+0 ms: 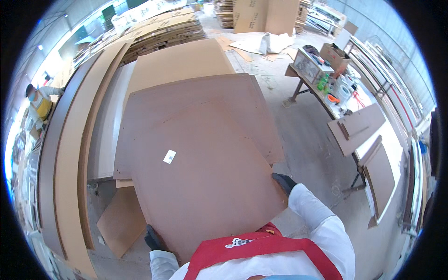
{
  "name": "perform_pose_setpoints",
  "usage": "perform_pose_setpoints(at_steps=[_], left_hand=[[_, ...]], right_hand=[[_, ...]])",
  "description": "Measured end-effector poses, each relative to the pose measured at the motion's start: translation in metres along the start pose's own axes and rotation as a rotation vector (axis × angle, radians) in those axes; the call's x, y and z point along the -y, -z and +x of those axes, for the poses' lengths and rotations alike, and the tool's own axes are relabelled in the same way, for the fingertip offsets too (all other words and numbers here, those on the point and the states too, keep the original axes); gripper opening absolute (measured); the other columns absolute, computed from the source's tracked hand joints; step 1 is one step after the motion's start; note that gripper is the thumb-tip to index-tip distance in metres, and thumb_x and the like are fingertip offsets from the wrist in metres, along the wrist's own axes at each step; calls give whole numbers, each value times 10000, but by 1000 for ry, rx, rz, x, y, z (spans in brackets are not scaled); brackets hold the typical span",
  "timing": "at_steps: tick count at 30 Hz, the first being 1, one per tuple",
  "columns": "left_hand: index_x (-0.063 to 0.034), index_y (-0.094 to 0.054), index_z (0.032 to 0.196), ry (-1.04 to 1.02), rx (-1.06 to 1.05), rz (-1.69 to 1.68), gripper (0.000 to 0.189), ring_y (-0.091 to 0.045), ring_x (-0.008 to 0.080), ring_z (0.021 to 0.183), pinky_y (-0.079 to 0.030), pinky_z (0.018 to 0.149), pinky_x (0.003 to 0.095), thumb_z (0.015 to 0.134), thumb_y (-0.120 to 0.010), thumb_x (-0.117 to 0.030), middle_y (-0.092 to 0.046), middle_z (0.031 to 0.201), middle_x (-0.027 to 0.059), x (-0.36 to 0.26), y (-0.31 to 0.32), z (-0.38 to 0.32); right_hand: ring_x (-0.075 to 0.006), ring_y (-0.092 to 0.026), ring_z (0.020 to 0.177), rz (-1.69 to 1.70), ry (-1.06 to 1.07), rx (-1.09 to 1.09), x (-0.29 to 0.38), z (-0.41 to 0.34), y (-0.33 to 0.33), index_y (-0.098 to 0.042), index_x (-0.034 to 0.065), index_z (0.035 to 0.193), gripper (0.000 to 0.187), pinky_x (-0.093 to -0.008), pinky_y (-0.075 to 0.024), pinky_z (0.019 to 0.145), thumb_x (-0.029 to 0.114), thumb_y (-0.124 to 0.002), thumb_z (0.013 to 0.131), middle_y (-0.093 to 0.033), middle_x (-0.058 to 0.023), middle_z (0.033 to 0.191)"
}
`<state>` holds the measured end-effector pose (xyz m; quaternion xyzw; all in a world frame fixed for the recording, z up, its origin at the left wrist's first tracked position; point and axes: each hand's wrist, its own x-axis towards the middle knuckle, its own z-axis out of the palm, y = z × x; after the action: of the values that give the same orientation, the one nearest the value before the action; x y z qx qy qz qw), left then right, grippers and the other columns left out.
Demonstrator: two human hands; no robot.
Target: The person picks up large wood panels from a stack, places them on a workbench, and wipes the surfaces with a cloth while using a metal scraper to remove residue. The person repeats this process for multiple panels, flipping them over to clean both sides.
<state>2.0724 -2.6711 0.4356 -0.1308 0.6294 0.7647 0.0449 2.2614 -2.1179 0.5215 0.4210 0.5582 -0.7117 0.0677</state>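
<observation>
A large brown board [206, 175] with a small white label [169, 156] lies before me, its near edge close to my red apron. My left hand [154, 238], in a dark glove, grips its left edge near the bottom corner. On the opposite edge, my gloved right hand [284, 183] holds the board near its right corner. Both hands' fingers are partly hidden at or under the edges. Beneath the held board, and turned at an angle to it, is another brown board [260, 101]. Tan cardboard [182, 63] shows beyond them.
Long panels [71, 140] stand along the left, with a co-worker [41, 101] beyond. A loose cardboard piece [122, 220] lies on the floor at lower left. To the right, a worktable [316, 91] holds bottles, tape rolls and a carton; brown panels [358, 127] rest on a white surface.
</observation>
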Motion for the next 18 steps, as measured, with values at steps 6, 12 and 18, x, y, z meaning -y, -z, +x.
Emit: perform_pose_setpoints(at_steps=[6, 12, 18], left_hand=[[-31, -480, 1288, 117, 46, -151, 484, -530, 197, 1057, -424, 928, 322, 1003, -314, -386, -553, 1219, 62, 14, -109, -89], [-29, -466, 1258, -16, 182, -304, 434, -534, 218, 1052, -452, 877, 360, 972, -403, -348, -546, 1208, 90, 45, -249, -105], [-42, -528, 1181, 347, 40, -438, 521, -579, 229, 898, -486, 728, 382, 963, -364, -486, -607, 1080, 60, 127, -385, -99]], right_hand=[[-234, -606, 1016, 500, -172, 117, 2, 43, 137, -560, 47, 1160, 411, -331, -465, 907, 344, -570, 875, -631, -96, 1122], [-204, -560, 1088, 875, 417, 132, 58, 161, 126, -521, 57, 1218, 363, -323, -418, 966, 260, -509, 917, -582, -84, 1206], [-240, -377, 1290, -170, 473, -188, 101, 180, 91, -254, 39, 1427, 617, -346, -306, 1053, 306, -493, 925, -343, -102, 1454]])
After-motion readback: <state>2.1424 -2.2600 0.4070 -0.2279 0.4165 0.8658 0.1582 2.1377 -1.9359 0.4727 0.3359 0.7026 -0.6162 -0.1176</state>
